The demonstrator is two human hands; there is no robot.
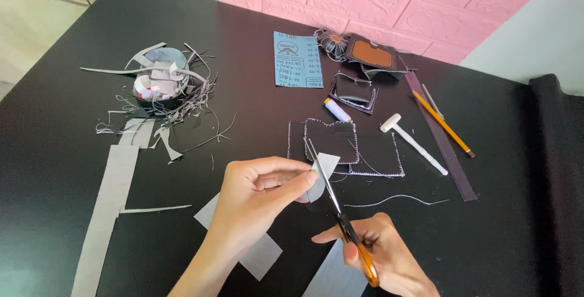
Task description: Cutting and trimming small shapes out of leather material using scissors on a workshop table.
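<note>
My left hand (258,196) pinches a small grey piece of material (320,172) with a rounded lower edge, held just above the black table (73,120). My right hand (380,254) grips scissors (331,193) with orange handles; the blades point up and away, and lie across the grey piece. Just beyond the blades sits a dark leather wallet piece (359,148) with white stitching along its edges.
A bowl of grey scraps (159,81) stands at the far left, with long grey strips (109,206) below it. Farther back lie blue sandpaper (297,60), a brown-patched leather piece (371,54), a thread spool (336,110), a white mallet (412,142), a pencil (442,124) and a dark ruler (441,136).
</note>
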